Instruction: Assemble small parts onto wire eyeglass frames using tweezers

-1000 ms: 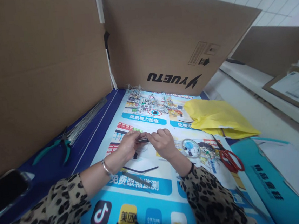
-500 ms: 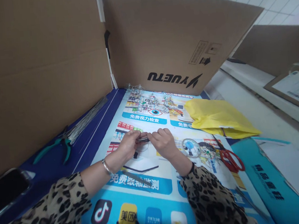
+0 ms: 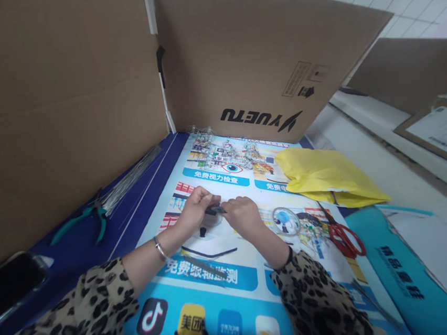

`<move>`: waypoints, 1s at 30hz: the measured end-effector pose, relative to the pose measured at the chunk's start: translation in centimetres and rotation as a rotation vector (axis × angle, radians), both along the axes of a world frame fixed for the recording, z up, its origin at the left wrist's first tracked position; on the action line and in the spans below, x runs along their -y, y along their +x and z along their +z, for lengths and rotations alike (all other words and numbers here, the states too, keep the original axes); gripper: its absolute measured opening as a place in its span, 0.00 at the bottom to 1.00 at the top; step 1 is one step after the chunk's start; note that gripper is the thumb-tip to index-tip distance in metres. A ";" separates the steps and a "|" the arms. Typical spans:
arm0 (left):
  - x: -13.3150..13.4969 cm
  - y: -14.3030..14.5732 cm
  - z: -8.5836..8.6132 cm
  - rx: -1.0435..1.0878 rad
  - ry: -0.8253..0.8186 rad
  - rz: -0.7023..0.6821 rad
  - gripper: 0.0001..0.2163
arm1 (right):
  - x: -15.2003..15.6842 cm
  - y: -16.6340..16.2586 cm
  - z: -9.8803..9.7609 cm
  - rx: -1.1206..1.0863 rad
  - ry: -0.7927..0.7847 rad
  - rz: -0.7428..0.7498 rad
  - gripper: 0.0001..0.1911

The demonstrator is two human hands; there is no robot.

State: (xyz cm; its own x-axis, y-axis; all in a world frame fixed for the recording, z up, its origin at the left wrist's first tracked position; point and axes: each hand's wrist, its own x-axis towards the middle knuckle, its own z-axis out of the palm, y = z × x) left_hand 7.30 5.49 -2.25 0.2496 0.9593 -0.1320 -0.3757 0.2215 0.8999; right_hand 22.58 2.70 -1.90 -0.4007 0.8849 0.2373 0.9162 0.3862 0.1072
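Observation:
My left hand [image 3: 196, 211] and my right hand [image 3: 244, 217] are close together over the printed poster mat. Between them is a short, slim, dark grey piece [image 3: 215, 210], blurred and partly covered by my fingers. My left thumb and fingers pinch its left end, while my right fingers are curled at its right end. Its exact kind does not show. Below my hands, a bundle of thin wires [image 3: 205, 266] lies on the mat.
Teal-handled pliers [image 3: 101, 224] and a wire bundle [image 3: 130, 181] lie left, near a phone [image 3: 11, 285]. Small wire pieces [image 3: 228, 154] sit at the back. Right are a round roll [image 3: 286, 221], red scissors [image 3: 344, 237] and a yellow bag [image 3: 322, 173]. Cardboard walls [image 3: 236, 55] stand behind.
My right hand has turned slightly and its fingers sit lower. More of the dark piece shows between my hands. Everything around stays in place.

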 end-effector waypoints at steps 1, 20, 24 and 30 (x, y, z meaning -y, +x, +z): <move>-0.1 -0.1 0.0 -0.031 0.058 -0.012 0.08 | 0.0 -0.1 0.1 -0.020 -0.062 -0.045 0.11; -0.3 -1.0 -0.6 -0.369 0.449 -0.072 0.05 | -0.8 1.1 0.6 -0.234 -0.349 -0.055 0.11; -1.5 -1.3 -1.3 -0.403 0.472 0.070 0.05 | -1.2 1.4 0.1 -0.228 -0.214 -0.085 0.14; -1.9 -1.3 -1.8 -0.482 0.543 0.063 0.06 | -1.8 2.0 -0.6 -0.277 -0.185 -0.089 0.14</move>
State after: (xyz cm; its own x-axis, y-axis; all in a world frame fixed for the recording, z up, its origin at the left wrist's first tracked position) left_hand 5.97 7.37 -4.06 0.2262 0.9315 0.2849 0.0931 -0.3118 0.9456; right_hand 24.57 4.47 -2.49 -0.2627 0.9518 0.1584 0.9317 0.2929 -0.2149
